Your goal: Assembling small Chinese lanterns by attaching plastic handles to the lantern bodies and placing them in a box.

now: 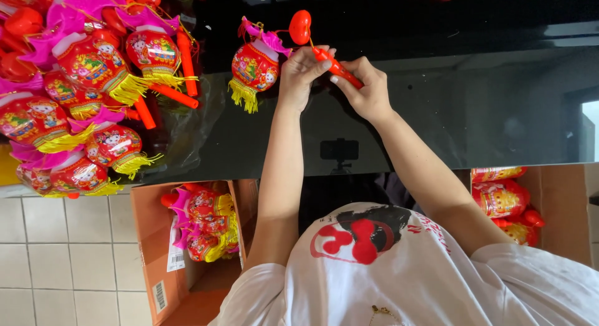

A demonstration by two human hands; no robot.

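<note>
We pinch the red handle [337,67] between both hands, left hand [299,73] and right hand [368,89], fingers closed (lantern [254,67] dangling), bare black table [474,107] at right.

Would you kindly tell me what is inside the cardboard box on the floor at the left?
The cardboard box holds red lanterns with pink tops and yellow fringe, piled at its far end. The table edge covers anything deeper.
</note>
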